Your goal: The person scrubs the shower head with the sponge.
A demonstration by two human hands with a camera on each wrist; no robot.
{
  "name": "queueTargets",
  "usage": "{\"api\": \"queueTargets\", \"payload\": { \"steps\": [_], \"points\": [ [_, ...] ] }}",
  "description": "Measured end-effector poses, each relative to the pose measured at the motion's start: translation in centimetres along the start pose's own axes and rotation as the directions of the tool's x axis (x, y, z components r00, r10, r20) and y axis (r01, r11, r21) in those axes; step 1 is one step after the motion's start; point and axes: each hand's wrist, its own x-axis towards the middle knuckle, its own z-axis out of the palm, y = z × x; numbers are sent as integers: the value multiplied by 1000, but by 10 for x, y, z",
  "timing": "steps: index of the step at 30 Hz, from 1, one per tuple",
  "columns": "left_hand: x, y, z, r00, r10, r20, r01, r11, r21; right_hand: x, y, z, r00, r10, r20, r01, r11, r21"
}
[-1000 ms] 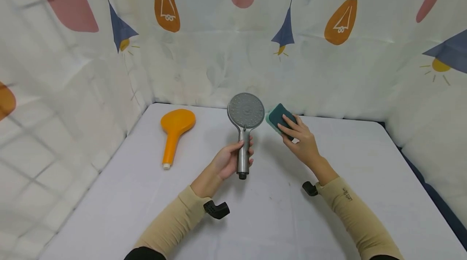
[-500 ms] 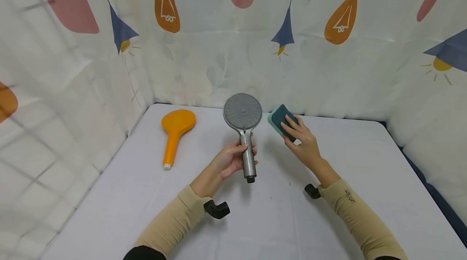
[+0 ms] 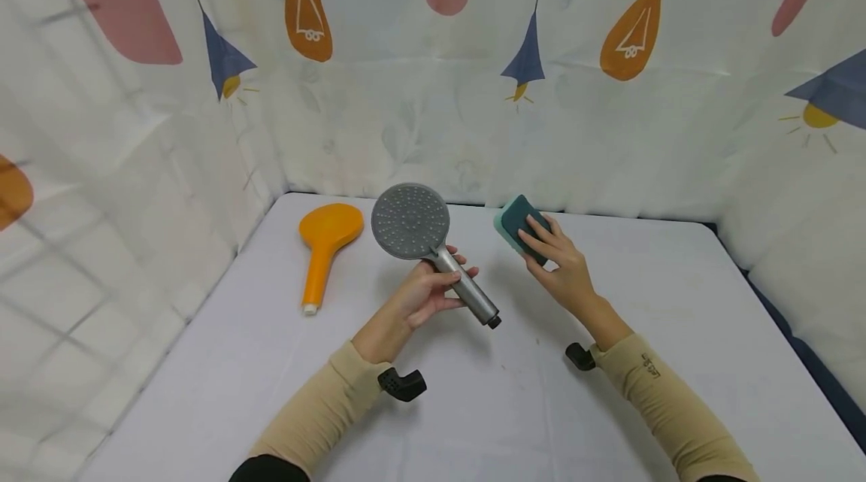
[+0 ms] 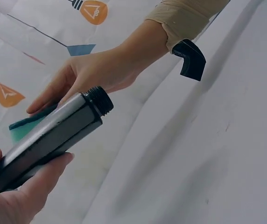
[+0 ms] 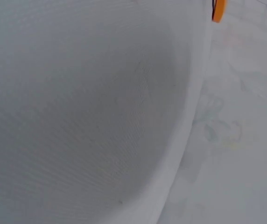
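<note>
My left hand (image 3: 426,292) grips the metallic handle of a shower head (image 3: 410,221), its round grey spray face turned up toward the head camera and tilted to the left. In the left wrist view the black threaded end of the shower head's handle (image 4: 54,140) points up and right, with thumb and fingers round it. My right hand (image 3: 561,265) holds a green sponge (image 3: 519,225) with a dark scouring side, to the right of the shower head and apart from it. Only a sliver of the sponge shows at the right wrist view's edge.
An orange shower-head-shaped object (image 3: 325,241) with a white tip lies on the white-covered table (image 3: 473,422) at the left. Behind and beside the table hangs a pale curtain (image 3: 419,113) printed with lamps and bulbs.
The shower head has turned in my left hand: its round face swung left and its handle end swung right. My right hand and the sponge stay nearly where they were.
</note>
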Motion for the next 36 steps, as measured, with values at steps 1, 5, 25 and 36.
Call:
{"api": "queueTargets", "payload": {
  "steps": [1,5,25,36],
  "points": [
    [0,1,0,1000,2,-9,-3,1000,-11,0,0,0,1000,-4,0,4,1000,1],
    [0,2,-1,1000,3,-13,-5,996,-87,0,-2,1,1000,-7,-3,7,1000,7],
    [9,-10,-10,991,42,-128,-50,997,-54,-2,-12,2,999,-22,32,21,999,27],
    [5,-9,-10,982,131,-134,-145,985,-98,-7,-22,8,989,-118,86,110,989,98]
  ]
}}
